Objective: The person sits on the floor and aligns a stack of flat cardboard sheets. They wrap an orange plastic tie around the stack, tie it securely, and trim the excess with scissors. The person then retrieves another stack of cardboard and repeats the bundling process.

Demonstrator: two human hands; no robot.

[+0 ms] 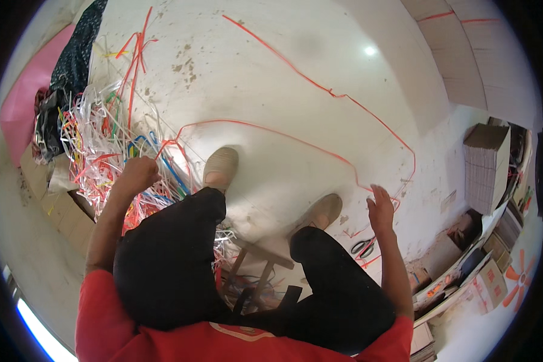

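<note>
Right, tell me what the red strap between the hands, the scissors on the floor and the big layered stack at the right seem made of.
Red strap: probably plastic, faintly glossy; it is thin and keeps sharp kinks. Scissors: the grip end looks like dark plastic, going by its even black loops; the rest is unclear. Layered stack: likely matte cardboard, judging by its brownish-grey, tightly packed edges.

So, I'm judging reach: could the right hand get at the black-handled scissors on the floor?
Probably yes: the scissors appear near the right hand, with nothing visible covering their handles; a red strap lies beside them.
</note>
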